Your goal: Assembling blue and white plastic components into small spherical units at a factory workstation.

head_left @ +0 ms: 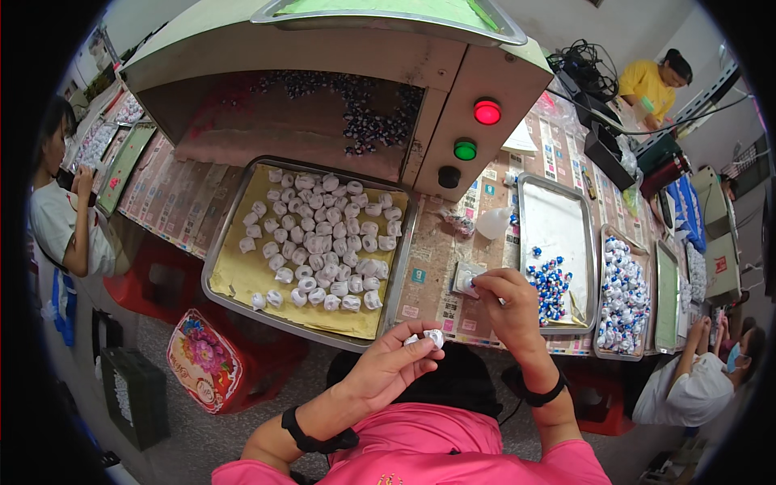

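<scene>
My left hand (396, 360) is closed on small white molded pieces (434, 337), held up between thumb and fingers above my lap. My right hand (511, 305) is bent in a pinch over a small whitish square block (466, 278) on the table; what its fingertips hold, if anything, is too small to make out. Left of the hands lies a metal tray (214, 271) lined with yellow paper, covered with many similar white pieces (323, 234). To the right, another metal tray (558, 206) carries a heap of small blue, white and red parts (550, 289) at its near end.
A large metal machine (477, 73) with red and green lights stands behind the trays, more small parts inside its opening. A white squeeze bottle (493, 222) is by the right tray. Farther right, a tray holds blue-white pieces (622, 295). Red stools (267, 364) and co-workers sit around.
</scene>
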{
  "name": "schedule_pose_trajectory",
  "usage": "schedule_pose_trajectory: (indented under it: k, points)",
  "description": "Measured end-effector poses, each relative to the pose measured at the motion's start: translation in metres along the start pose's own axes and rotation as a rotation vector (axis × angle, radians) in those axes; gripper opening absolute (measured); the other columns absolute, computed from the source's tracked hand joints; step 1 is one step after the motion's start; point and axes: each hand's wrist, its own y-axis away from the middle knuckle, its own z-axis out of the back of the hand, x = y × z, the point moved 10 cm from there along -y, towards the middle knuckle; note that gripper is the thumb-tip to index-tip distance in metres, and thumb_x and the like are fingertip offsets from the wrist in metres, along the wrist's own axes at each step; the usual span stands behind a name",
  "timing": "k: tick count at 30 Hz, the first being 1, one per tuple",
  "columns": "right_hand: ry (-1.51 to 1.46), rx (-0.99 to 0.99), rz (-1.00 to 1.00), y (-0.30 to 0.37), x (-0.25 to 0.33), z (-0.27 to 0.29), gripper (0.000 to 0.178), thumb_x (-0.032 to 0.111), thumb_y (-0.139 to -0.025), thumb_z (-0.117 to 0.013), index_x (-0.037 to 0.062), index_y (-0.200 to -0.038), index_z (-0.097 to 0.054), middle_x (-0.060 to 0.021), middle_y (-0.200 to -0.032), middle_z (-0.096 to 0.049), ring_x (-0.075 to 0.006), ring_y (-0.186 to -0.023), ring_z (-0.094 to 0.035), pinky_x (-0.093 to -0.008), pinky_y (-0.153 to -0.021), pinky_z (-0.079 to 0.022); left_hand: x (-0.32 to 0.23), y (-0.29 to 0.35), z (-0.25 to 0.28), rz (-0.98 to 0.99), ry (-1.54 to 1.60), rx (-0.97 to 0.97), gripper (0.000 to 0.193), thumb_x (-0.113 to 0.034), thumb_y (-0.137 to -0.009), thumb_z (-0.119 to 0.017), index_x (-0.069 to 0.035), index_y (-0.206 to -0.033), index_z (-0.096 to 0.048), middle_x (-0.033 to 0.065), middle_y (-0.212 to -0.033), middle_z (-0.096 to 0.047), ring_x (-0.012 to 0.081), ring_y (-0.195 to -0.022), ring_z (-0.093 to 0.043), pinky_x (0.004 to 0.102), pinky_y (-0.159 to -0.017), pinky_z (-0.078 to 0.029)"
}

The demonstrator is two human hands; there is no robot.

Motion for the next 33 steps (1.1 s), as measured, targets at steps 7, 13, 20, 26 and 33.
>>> schedule_pose_trajectory:
  k: [7,13,20,26,33]
  points:
    - [-0.268,-0.011,-0.148,0.009,0.002,0.015,0.014,-0.003,-0.076,-0.068,0.0028,-0.089,-0.070,-0.0098,-0.086,-0.066,-0.0207,-0.076,-0.064,-0.0285,-0.064,-0.050,-0.004,-0.008,-0.001,-0.011,-0.052,-0.068,0.029,-0.008,-0.094,-0.056,-0.005,-0.122,-0.052,0.0053,-0.105,-0.062,0.0134,-0.093,-0.062,0.0243,-0.078,-0.052]
    - [-0.593,0.093,-0.241,0.032,0.006,0.011,0.015,0.000,-0.079,-0.069,0.0010,-0.094,-0.070,-0.0104,-0.093,-0.067,-0.0143,-0.080,-0.063,-0.0244,-0.065,-0.049,-0.003,-0.014,-0.006,-0.033,-0.087,-0.090,0.029,-0.007,-0.093,-0.056,-0.005,-0.122,-0.052,0.0061,-0.106,-0.062,0.0145,-0.095,-0.062,0.0255,-0.080,-0.053]
    - [-0.757,0.117,-0.289,0.044,0.009,0.005,0.017,0.002,-0.080,-0.069,0.0021,-0.097,-0.070,-0.0105,-0.094,-0.068,-0.0142,-0.082,-0.063,-0.0243,-0.067,-0.050,0.001,-0.018,-0.009,-0.011,-0.127,-0.100,0.030,-0.007,-0.093,-0.056,-0.004,-0.122,-0.052,0.0074,-0.106,-0.063,0.0155,-0.096,-0.063,0.0261,-0.080,-0.053]
    - [-0.730,0.143,-0.291,0.047,0.007,0.005,0.017,0.002,-0.079,-0.071,0.0015,-0.096,-0.071,-0.0111,-0.094,-0.068,-0.0144,-0.081,-0.064,-0.0241,-0.068,-0.051,0.004,-0.018,-0.010,-0.012,-0.141,-0.111,0.030,-0.006,-0.092,-0.058,-0.004,-0.121,-0.053,0.0075,-0.104,-0.063,0.0151,-0.094,-0.063,0.0271,-0.081,-0.054]
    - [-0.699,0.128,-0.212,0.048,0.012,0.010,0.019,-0.003,-0.075,-0.071,0.0026,-0.093,-0.072,-0.0106,-0.087,-0.068,-0.0157,-0.077,-0.065,-0.0250,-0.065,-0.051,0.003,-0.017,-0.009,-0.058,-0.237,-0.111,0.029,-0.004,-0.089,-0.062,-0.003,-0.117,-0.056,0.0081,-0.102,-0.063,0.0152,-0.089,-0.064,0.0276,-0.080,-0.054]
